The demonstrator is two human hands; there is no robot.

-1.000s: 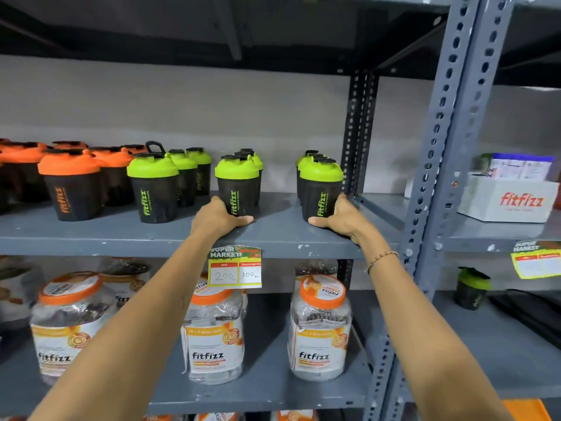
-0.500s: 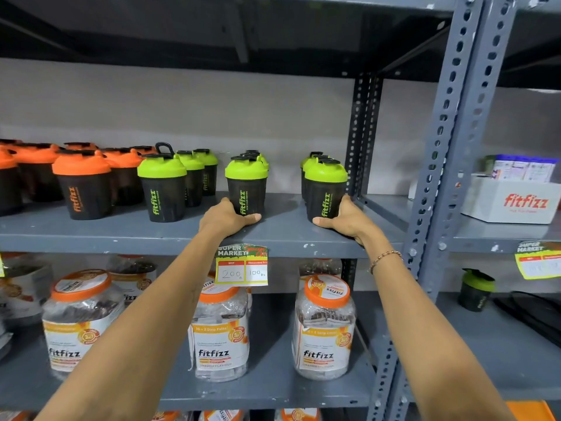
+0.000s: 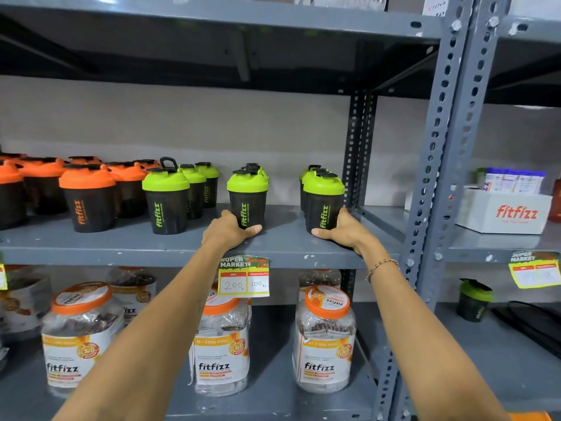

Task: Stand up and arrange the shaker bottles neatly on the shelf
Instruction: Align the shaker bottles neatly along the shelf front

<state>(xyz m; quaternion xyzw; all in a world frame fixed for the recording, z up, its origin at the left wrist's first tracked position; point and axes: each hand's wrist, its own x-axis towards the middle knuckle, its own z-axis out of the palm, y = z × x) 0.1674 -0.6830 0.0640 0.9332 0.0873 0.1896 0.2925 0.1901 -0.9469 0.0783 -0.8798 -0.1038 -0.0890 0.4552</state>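
Black shaker bottles stand upright in rows on the grey metal shelf point(image 3: 127, 243). Orange-lidded ones point(image 3: 86, 197) fill the left, green-lidded ones the middle and right. My left hand point(image 3: 226, 230) wraps the base of the front middle green-lidded shaker point(image 3: 247, 197), thumb across its front. My right hand point(image 3: 343, 229) grips the base of the front right green-lidded shaker point(image 3: 323, 202), close to the rear upright. More green-lidded shakers stand behind each held one, mostly hidden. Another green-lidded row point(image 3: 166, 200) stands left of my left hand.
A price tag point(image 3: 244, 276) hangs from the shelf edge below my left hand. Clear fitfizz jars point(image 3: 324, 338) with orange lids stand on the lower shelf. A perforated grey post point(image 3: 440, 165) rises at right. Beyond it sit a white fitfizz box point(image 3: 505, 211) and a lone green-lidded shaker point(image 3: 473, 300).
Both hands have closed further around the bases of their shakers. The view has shifted slightly, so the shelf contents sit a little further right.
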